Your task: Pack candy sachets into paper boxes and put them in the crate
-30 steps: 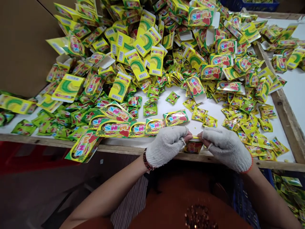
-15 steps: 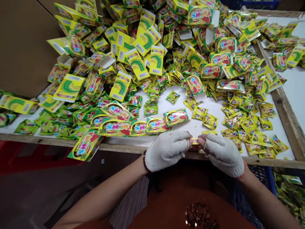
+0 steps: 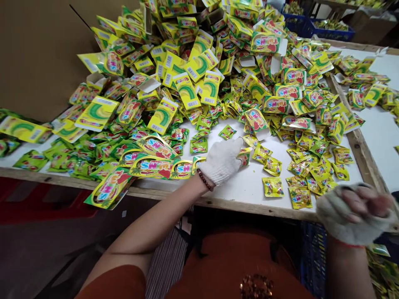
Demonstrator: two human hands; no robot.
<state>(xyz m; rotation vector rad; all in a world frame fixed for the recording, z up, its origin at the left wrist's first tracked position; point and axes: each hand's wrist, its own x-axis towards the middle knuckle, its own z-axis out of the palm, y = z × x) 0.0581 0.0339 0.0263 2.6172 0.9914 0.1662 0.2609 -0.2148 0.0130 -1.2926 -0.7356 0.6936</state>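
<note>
My left hand [image 3: 222, 161], in a white fingerless glove, reaches over the white tabletop with its fingers closed on a small green-and-yellow TWINS candy box [image 3: 245, 157]; only the box's right end shows. To its left several similar boxes, among them a TWINS box [image 3: 152, 166], lie along the table's front edge. My right hand [image 3: 355, 214] is raised at the right front edge, fingers curled and slightly blurred. Whatever it may hold is hidden. Yellow candy packets [image 3: 273, 187] lie between the hands, and green packets [image 3: 198, 145] lie just beyond the left one.
A large heap of candy boxes [image 3: 187, 66] covers the back of the table. Green packets [image 3: 71, 158] are piled at the left. A wooden strip [image 3: 358, 141] divides the table at the right. Below stands a blue crate [image 3: 313, 253]; a large cardboard box [image 3: 40, 54] rises at the left.
My hands have parted. The left one moved forward onto a box lying on the table; the right one swung right, off the small box end both were pinching. The view shifted slightly.
</note>
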